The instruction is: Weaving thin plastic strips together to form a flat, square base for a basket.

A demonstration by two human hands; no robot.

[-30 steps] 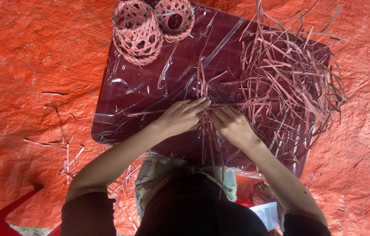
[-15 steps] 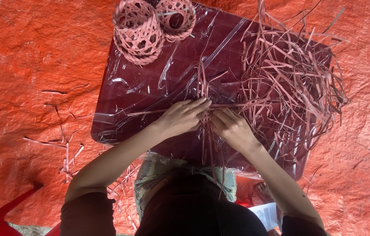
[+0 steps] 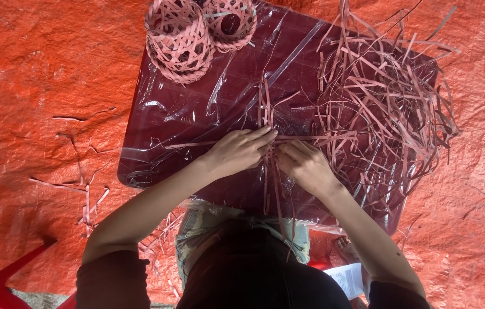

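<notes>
left hand (image 3: 241, 150) pinching crossed pink strips (image 3: 269, 150) at the middle of the dark board (image 3: 196, 120) | right hand (image 3: 305, 163) gripping the same strips, touching left | loose strip pile (image 3: 385, 109) lying on board's right | two woven baskets (image 3: 188, 31) sitting at board's far edge

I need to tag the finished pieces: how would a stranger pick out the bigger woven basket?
Find the dark plastic-wrapped table on the orange tarp. Two pink woven baskets sit at its far left corner. The bigger basket is the left one, overhanging the edge, beside the smaller basket.
</notes>
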